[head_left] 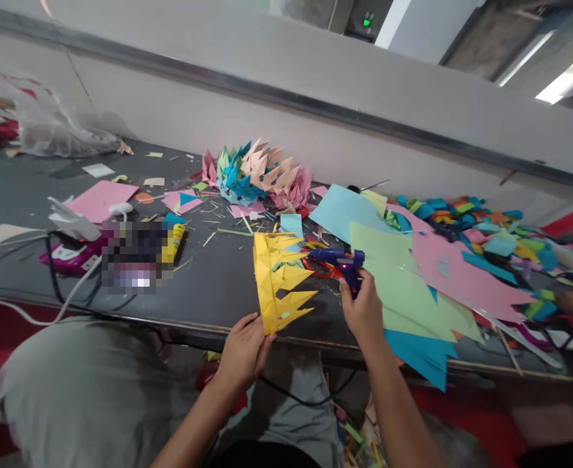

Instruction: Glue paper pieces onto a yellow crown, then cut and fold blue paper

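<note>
Near the front edge of the table, my left hand [248,344] grips the lower end of a yellow folded-paper crown [271,276], whose spikes point right. My right hand [363,305] is closed around the handle of a blue glue gun [337,257]. A small red light glows on the gun, and its nozzle faces left toward the yellow spikes. Whether the nozzle touches the paper I cannot tell. Something red [318,268], perhaps scissors, lies partly hidden under the gun. Behind the crown sit several folded-paper pieces [254,172] in pink, blue, green and peach.
Green paper [388,273] and pink paper [462,273] sheets cover the right side, before a heap of coloured scraps [505,234]. A purple power strip [69,257] with cables and a yellow tube [175,242] lie left. A plastic bag [56,123] stands far left.
</note>
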